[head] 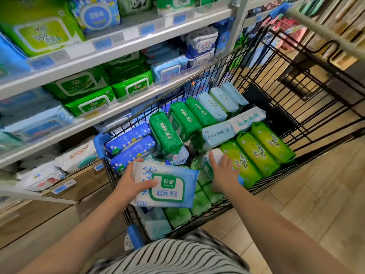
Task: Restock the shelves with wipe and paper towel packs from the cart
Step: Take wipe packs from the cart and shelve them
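1. Striped shirt [177, 258] at 6 o'clock, frame bottom; both bare forearms reach into the cart [100, 144].
2. L hand [131, 180], approx. 7 o'clock of frame centre: fingers curled over the far edge and thumb across the face of a white-blue wipe pack [167, 186], gripping it. The pack is held flat over the cart's near-left part, above light-green packs [199, 202].
3. R hand [223, 173], at 3 o'clock of that pack and apart from it: fingers fairly straight, laid on a white pack [209, 161] lying in the cart, not closed round it; thumb hidden.
4. Lime-green packs [256, 155], 3 side by side, at 2 o'clock of R hand, just beside it.
5. Blue packs [130, 143] at 11 o'clock of L hand, by the cart's blue corner.
6. Dark-green packs [183, 119], then pale-blue packs [219, 103], toward 12 o'clock.
7. Shelves [79, 54] at 9–12 o'clock, stocked w/ wipe packs.
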